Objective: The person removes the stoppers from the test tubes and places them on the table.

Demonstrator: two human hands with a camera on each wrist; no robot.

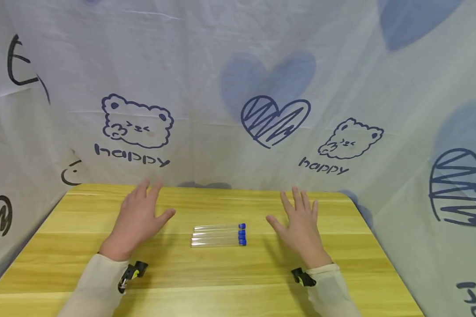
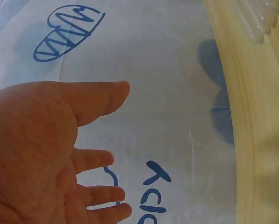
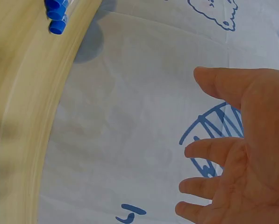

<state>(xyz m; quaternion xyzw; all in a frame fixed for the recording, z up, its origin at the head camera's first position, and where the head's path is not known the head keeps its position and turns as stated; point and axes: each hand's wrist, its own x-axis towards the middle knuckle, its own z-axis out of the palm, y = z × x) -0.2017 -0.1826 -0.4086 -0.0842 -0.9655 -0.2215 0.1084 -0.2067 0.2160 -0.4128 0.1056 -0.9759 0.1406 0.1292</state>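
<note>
Several clear test tubes with blue caps lie side by side on the wooden table, caps toward the right. To their left my left hand is held over the table with fingers spread and nothing in it. My right hand hovers to their right, fingers likewise apart and holding nothing. The left wrist view catches the tubes' rounded ends at its top right corner. In the right wrist view the blue caps show at the top left.
The light wooden table has rounded far corners. Behind and on both sides hangs a pale cloth printed with blue hearts, bear faces and the word "happy". A dark band with a small device sits at each wrist.
</note>
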